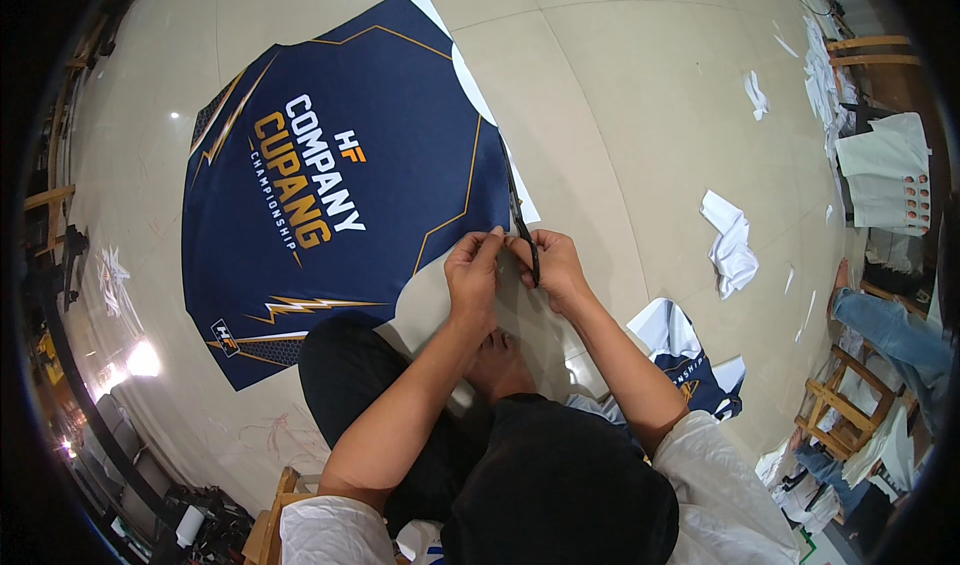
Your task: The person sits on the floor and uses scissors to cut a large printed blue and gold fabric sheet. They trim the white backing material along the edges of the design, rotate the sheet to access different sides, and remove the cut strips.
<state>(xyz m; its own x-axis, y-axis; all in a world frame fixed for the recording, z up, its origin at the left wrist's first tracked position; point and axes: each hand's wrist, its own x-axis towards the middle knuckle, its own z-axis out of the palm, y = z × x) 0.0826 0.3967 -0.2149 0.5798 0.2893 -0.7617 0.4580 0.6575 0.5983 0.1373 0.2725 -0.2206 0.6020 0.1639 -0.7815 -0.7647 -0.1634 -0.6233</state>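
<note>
A large navy fabric panel [400,145] with white and gold lettering, gold lines and lightning shapes lies spread on the floor, shaped like a shirt piece. My left hand [474,277] pinches its near right corner between thumb and fingers. Close beside it, my right hand [556,270] grips black-handled scissors [517,205]. Their blades point away from me along the panel's right edge, where a white margin [524,190] runs beside the navy. How far apart the blades stand is hard to make out. My hands are almost touching.
Pale tiles [600,85] surround the panel. Crumpled white scraps [733,245] lie to the right, and a folded navy-and-white piece [680,350] sits by my right forearm. Wooden stools [845,405] and another person's leg [885,330] are at the far right. My bare foot [500,367] rests below my hands.
</note>
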